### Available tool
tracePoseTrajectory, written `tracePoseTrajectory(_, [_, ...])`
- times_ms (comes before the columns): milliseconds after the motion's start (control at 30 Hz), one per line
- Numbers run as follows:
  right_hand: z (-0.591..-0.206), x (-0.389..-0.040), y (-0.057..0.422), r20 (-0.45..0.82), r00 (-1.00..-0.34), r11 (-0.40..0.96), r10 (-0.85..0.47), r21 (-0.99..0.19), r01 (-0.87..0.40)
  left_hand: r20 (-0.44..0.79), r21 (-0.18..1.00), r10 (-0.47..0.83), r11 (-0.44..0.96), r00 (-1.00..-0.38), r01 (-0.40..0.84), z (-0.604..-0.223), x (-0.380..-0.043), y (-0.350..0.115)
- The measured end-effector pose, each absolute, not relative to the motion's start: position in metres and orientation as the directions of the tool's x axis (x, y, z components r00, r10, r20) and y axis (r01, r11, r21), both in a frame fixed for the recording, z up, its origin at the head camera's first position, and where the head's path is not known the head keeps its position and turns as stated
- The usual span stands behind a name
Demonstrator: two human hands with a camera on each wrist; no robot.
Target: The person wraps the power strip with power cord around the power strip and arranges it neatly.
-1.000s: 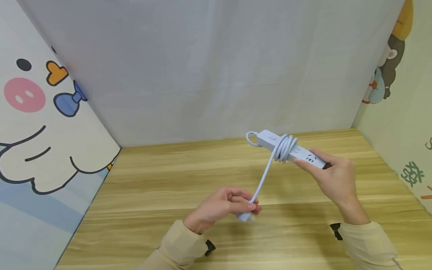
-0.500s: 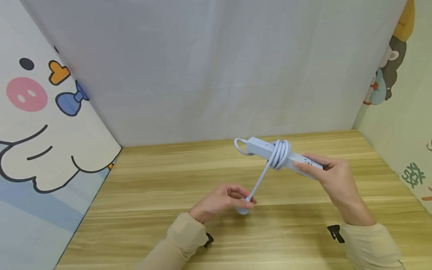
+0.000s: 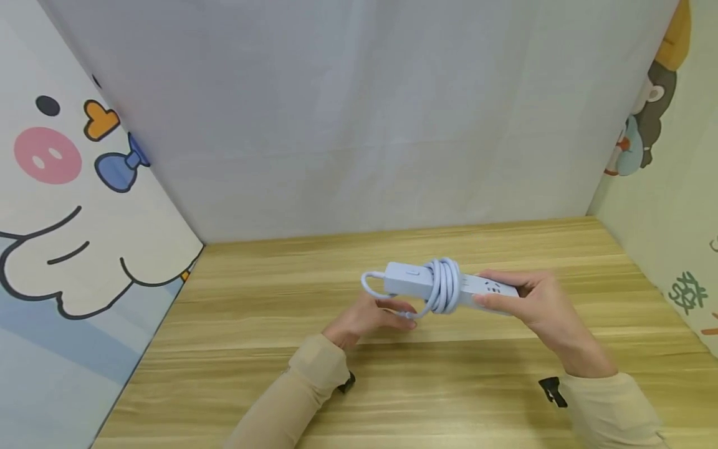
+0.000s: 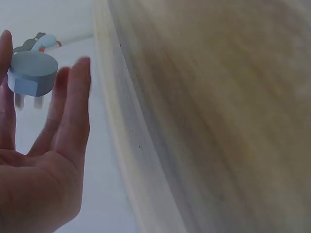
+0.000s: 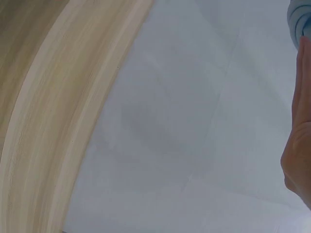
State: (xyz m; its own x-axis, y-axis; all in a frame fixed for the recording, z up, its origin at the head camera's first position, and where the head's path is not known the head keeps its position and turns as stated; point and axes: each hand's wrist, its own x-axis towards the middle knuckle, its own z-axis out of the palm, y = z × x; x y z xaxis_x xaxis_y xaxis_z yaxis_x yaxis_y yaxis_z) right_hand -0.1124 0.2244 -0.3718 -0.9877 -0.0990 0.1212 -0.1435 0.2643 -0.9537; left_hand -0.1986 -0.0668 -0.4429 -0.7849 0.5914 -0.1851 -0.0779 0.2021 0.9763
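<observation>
My right hand (image 3: 538, 305) grips the socket end of a white power strip (image 3: 406, 280) above the wooden table. Several turns of its white cord (image 3: 445, 285) are wound round the strip's middle, and a small loop of cord sticks out at the left end. Just below that end, my left hand (image 3: 364, 318) pinches the plug at the cord's free end. The left wrist view shows the plug (image 4: 33, 73) between thumb and fingers, its prongs pointing down in that view. In the right wrist view, only part of the right hand (image 5: 301, 131) and the coiled cord (image 5: 299, 22) show at the edge.
The wooden table (image 3: 252, 374) lies under both hands. Behind it hangs a pale cloth backdrop (image 3: 359, 125). A panel with a cartoon duck (image 3: 45, 218) stands on the left, and a pale green printed panel (image 3: 673, 206) on the right.
The strip has come down and to the left, and lies more level. My left hand has risen slightly with the plug, closer to the strip, and the free length of cord has shortened and slackened.
</observation>
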Motion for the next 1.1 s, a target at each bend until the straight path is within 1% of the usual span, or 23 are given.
tracePoseTrajectory(133, [-0.375, -0.112, 0.222, 0.149, -0.975, 0.241, -0.163, -0.953, -0.186, -0.174, 0.983, 0.636, 0.151, -0.752, -0.100, -0.442, -0.203, -0.066])
tracePoseTrajectory(233, [-0.376, -0.111, 0.222, 0.140, -0.969, 0.229, -0.205, -0.955, -0.187, -0.148, 0.987, 0.619, 0.142, -0.771, -0.076, -0.438, -0.207, -0.065])
tracePoseTrajectory(367, [-0.375, -0.109, 0.221, 0.104, -0.955, 0.227, -0.279, -0.959, -0.170, -0.150, 0.976, 0.561, 0.217, -0.814, -0.031, -0.432, -0.212, -0.061])
tracePoseTrajectory(500, [-0.375, -0.110, 0.219, 0.070, -0.944, 0.255, -0.322, -0.954, -0.158, -0.214, 0.961, 0.514, 0.262, -0.831, -0.086, -0.429, -0.216, -0.058])
tracePoseTrajectory(567, [-0.376, -0.111, 0.219, 0.064, -0.939, 0.253, -0.337, -0.955, -0.156, -0.232, 0.968, 0.516, 0.209, -0.825, -0.141, -0.426, -0.215, -0.057])
tracePoseTrajectory(733, [-0.383, -0.115, 0.218, 0.153, -0.878, 0.185, -0.453, -0.948, -0.261, -0.227, 0.972, 0.567, 0.077, -0.792, -0.223, -0.416, -0.215, -0.056])
tracePoseTrajectory(833, [-0.386, -0.116, 0.217, 0.191, -0.846, 0.173, -0.497, -0.934, -0.313, -0.199, 0.974, 0.593, 0.036, -0.780, -0.222, -0.409, -0.216, -0.055])
tracePoseTrajectory(933, [-0.388, -0.117, 0.216, 0.191, -0.841, 0.204, -0.507, -0.921, -0.332, -0.175, 0.980, 0.596, 0.031, -0.784, -0.196, -0.403, -0.215, -0.055])
tracePoseTrajectory(1100, [-0.392, -0.120, 0.214, 0.149, -0.849, 0.316, -0.507, -0.884, -0.344, -0.137, 0.990, 0.530, 0.052, -0.837, -0.129, -0.398, -0.212, -0.053])
